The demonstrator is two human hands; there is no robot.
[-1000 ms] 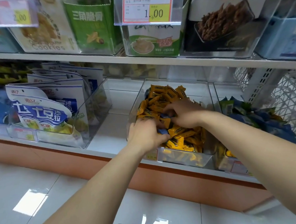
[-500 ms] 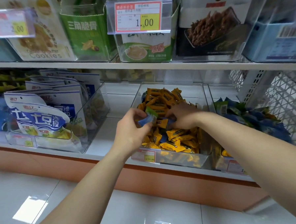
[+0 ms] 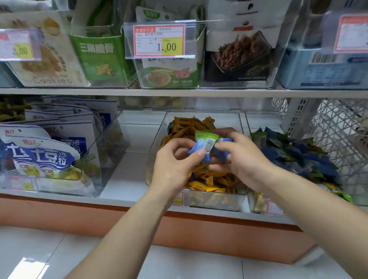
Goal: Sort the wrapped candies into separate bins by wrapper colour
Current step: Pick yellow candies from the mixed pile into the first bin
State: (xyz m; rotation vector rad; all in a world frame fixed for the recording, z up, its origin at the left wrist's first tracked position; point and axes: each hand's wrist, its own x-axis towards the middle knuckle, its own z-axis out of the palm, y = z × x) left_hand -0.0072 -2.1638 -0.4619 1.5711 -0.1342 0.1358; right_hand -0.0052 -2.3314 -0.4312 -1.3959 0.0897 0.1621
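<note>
The left hand (image 3: 175,161) and right hand (image 3: 241,159) meet above the clear bin (image 3: 214,199), and the fingers of both pinch a small bunch of blue-green candies (image 3: 207,141). The bunch lies crosswise, left to right, its barcoded piece tilted green end up. Half a second ago the right hand was down among the orange candies (image 3: 210,180); now it is raised.
</note>
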